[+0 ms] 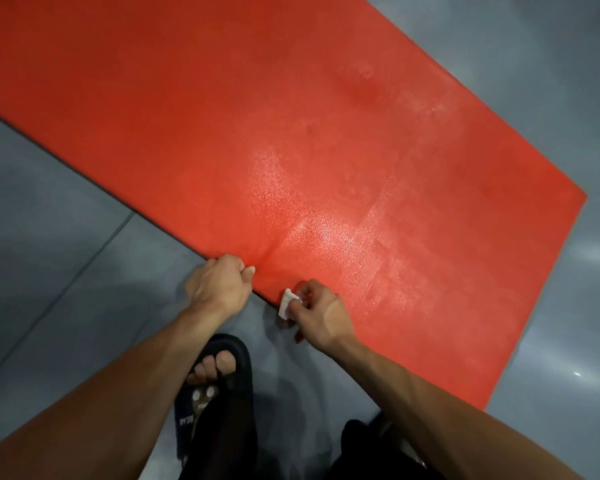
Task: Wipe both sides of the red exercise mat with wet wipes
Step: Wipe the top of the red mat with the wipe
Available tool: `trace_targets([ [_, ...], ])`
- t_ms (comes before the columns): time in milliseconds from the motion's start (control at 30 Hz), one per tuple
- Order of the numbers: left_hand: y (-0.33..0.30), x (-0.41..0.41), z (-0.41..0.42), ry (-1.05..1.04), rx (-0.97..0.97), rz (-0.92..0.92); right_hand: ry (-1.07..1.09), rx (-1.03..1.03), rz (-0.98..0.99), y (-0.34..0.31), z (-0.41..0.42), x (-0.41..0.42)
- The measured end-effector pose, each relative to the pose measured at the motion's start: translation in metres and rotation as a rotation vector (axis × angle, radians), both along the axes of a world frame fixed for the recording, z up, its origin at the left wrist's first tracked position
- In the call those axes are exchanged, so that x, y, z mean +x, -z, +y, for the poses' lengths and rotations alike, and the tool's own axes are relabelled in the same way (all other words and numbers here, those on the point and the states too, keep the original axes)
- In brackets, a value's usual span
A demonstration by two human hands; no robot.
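Observation:
The red exercise mat (291, 140) lies flat on the grey floor, running from the upper left to the lower right. Part of its surface near me shines with damp streaks. My left hand (220, 284) grips the mat's near long edge, fingers curled round it. Just to its right, my right hand (317, 311) pinches a small crumpled white wet wipe (287, 304) at the same edge of the mat.
Grey tiled floor (66, 258) surrounds the mat, with light glare at the right. My foot in a dark sandal (219, 379) stands just below my hands, and a second dark shoe (378, 441) shows at the bottom.

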State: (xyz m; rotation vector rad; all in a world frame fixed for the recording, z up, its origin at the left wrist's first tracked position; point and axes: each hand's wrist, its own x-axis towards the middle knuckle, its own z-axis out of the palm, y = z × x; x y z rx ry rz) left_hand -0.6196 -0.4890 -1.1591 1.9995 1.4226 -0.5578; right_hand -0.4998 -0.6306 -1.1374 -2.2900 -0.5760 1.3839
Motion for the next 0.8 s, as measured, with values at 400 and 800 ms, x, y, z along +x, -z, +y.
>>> trace_targets([
  [400, -0.014, -0.002, 0.014, -0.02, -0.147, 0.048, -0.266, -0.047, -0.494, -0.054, -0.04, 0.046],
  [800, -0.001, -0.012, 0.003, -0.018, -0.049, -0.096, -0.386, 0.096, -0.389, 0.003, -0.067, 0.011],
])
